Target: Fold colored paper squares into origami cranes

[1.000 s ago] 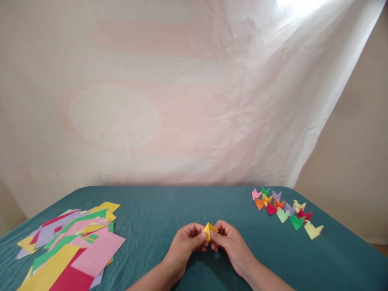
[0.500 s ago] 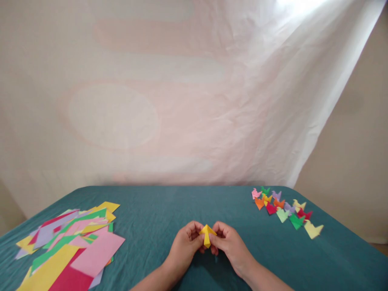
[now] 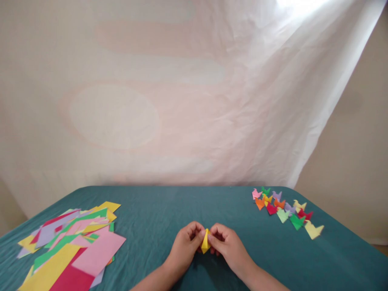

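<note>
Between my two hands is a small piece of folded yellow origami paper (image 3: 205, 241), narrow and pointed at its lower end. My left hand (image 3: 187, 243) pinches its left side between thumb and fingers. On the other side, my right hand (image 3: 226, 243) grips it with thumb and curled fingers. Both hands are held just above the green cloth near the front middle of the table. The fingertips behind the paper are partly hidden.
A loose pile of coloured paper sheets (image 3: 98, 254) lies on the left of the green-covered table (image 3: 151, 218). Several small folded paper birds (image 3: 297, 221) stand grouped at the right. A pale cloth (image 3: 188, 101) hangs behind the table.
The yellow paper looks narrower; its spread top folds have been brought together and it now tilts slightly, its tip lower. Both hands stay nearly in place, fingers shifted a little.
</note>
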{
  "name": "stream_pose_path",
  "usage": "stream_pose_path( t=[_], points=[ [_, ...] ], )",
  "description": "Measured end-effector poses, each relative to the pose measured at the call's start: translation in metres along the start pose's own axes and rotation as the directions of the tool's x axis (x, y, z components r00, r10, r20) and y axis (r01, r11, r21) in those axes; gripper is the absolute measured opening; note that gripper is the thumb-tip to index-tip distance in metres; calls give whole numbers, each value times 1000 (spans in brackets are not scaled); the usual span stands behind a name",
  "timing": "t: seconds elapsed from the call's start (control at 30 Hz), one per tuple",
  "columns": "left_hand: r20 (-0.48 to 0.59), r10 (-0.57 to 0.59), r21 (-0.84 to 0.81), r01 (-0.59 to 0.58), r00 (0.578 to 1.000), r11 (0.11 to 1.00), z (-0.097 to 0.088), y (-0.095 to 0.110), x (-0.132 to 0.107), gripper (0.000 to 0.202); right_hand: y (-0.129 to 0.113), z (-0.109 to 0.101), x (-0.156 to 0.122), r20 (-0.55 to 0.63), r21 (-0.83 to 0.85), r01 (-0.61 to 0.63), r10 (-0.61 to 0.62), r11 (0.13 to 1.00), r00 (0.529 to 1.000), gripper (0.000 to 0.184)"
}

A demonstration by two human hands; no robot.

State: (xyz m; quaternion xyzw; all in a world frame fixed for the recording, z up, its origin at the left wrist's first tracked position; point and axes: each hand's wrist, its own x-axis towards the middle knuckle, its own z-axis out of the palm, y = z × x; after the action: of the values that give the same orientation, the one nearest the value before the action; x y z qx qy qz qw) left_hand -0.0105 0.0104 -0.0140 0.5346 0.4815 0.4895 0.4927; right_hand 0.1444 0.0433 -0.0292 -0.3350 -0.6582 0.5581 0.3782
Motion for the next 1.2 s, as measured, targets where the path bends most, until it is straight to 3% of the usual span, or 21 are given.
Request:
stream_pose_path(
  t=[0.23,0.33,0.47,0.63,0.77,0.97,1.2],
  points=[
    [52,77,16,-78,996,997,-2,6,-2,25,-4,2,-2,-58,-90,101,-107,991,993,29],
    [66,87,-17,-86,994,996,-2,0,0,17,-6,3,-2,-40,-76,90,-93,993,995,27],
    [1,106,-27,-106,994,994,-1,-6,1,10,-7,3,-3,-21,-111,62,-65,992,998,26],
    [-75,160,248,-137,984,959,-4,2,-2,4,-3,2,-3,-47,-72,46,-49,996,998,29],
    [-45,209,425,-171,977,889,-4,11,-6,16,4,-2,1,-91,-33,24,-27,999,996,32],
    [-21,287,600,-218,958,770,1,11,-10,9,5,-2,0,-88,-7,29,-30,1000,996,32],
    [-97,180,491,-110,979,864,-2,6,-6,13,-4,-2,-2,-50,62,32,-29,998,998,32]
  ],
)
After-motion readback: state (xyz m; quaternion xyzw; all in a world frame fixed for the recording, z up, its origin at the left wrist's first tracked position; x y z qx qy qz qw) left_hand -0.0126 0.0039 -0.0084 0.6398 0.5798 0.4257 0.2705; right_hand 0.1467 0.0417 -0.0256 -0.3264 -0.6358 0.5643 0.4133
